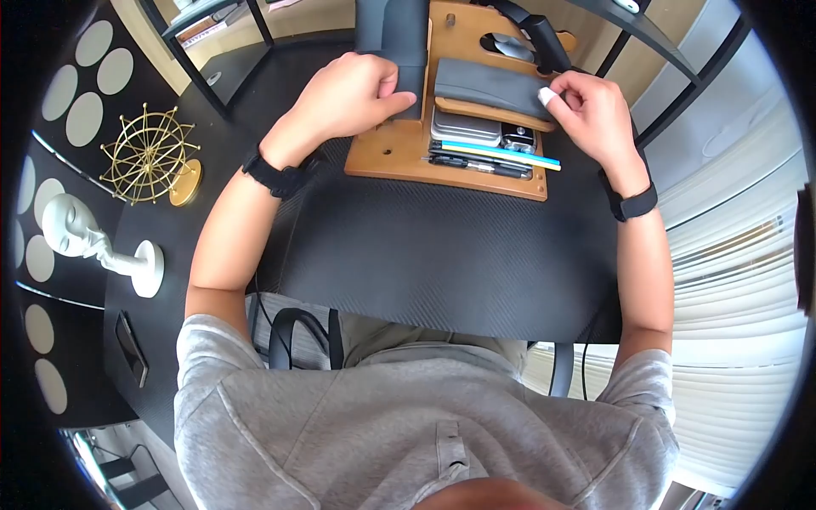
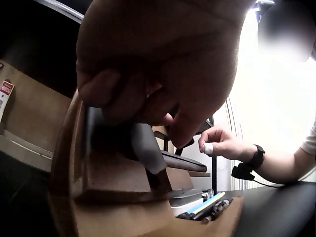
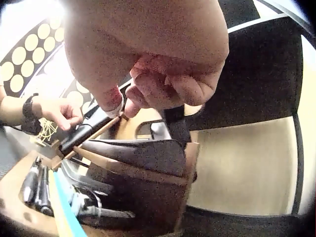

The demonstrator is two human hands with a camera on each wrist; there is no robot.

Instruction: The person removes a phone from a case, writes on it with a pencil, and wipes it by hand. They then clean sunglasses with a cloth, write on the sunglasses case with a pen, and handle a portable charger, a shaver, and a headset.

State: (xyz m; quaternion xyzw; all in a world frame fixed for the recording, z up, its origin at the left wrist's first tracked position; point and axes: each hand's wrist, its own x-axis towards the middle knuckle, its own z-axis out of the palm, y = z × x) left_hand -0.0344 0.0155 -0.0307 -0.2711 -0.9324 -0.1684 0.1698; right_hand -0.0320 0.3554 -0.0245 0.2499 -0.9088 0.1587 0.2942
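A wooden desk organizer (image 1: 387, 161) stands at the back of the desk. Over its left slot, which holds a dark padded item (image 1: 393, 34), is my left hand (image 1: 353, 93), fingers loosely curled and thumb stretched out. My right hand (image 1: 592, 115), white wrap on the thumb tip, is at the right end of a long dark grey case (image 1: 484, 85); in the left wrist view it shows a little above that end. The case lies on a raised wooden ledge (image 1: 501, 115). Pens (image 1: 480, 164) and a blue-and-yellow stick (image 1: 518, 156) lie in the front tray.
A black curved band (image 1: 544, 38) is on the organizer's back right. Leftward stand a gold Ferris wheel ornament (image 1: 149, 153) and a white head sculpture (image 1: 72, 225); a phone (image 1: 130, 348) lies nearer me. Black shelf frames (image 1: 680, 47) rise behind. White blinds (image 1: 731, 255) hang at right.
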